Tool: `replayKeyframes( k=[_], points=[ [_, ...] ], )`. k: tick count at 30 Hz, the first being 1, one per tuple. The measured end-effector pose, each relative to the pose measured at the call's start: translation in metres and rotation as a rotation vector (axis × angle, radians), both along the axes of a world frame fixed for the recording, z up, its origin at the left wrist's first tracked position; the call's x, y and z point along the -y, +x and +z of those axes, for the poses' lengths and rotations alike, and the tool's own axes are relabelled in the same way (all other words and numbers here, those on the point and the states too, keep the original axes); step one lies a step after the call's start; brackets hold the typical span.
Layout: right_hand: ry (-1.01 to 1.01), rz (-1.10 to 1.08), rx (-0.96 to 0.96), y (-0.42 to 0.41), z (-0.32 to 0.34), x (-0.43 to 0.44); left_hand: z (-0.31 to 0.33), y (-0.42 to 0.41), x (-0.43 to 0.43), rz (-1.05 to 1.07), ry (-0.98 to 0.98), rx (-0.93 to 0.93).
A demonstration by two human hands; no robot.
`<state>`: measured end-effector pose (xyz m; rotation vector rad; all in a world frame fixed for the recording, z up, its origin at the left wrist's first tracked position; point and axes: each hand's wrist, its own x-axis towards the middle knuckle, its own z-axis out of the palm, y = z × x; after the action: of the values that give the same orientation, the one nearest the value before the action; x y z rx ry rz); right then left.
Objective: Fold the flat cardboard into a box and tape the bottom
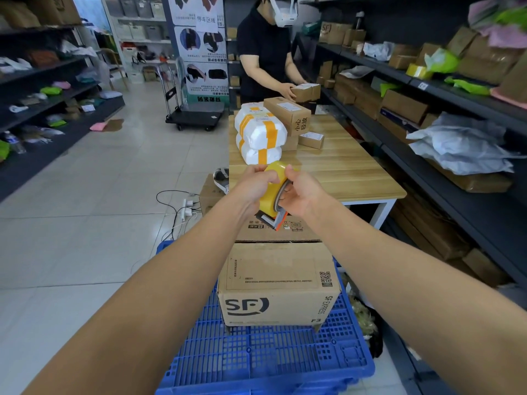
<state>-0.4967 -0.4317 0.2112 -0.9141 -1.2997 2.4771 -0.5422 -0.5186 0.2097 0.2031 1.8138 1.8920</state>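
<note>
The left hand (254, 187) and right hand (303, 195) are gripping the tape dispenser (271, 195), fingers (266, 175) curled round it, above the far edge of the box (279, 283).

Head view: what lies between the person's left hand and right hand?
A yellow tape roll mounted on its dispenser. The left hand and right hand grip it from either side. The head view shows this plainly.

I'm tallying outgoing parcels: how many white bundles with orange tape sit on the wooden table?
2. The upper bundle lies on the lower bundle, at the wooden table's left edge, beside the cardboard boxes. More may be hidden behind them.
</note>
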Motion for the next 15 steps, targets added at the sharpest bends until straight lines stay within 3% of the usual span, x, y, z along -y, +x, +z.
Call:
replayKeyframes(
  k=[15],
  points=[
    [0.017,0.030,0.017,0.007,0.003,0.006,-0.009,0.000,-0.001,-0.017,0.029,-0.011]
  ],
)
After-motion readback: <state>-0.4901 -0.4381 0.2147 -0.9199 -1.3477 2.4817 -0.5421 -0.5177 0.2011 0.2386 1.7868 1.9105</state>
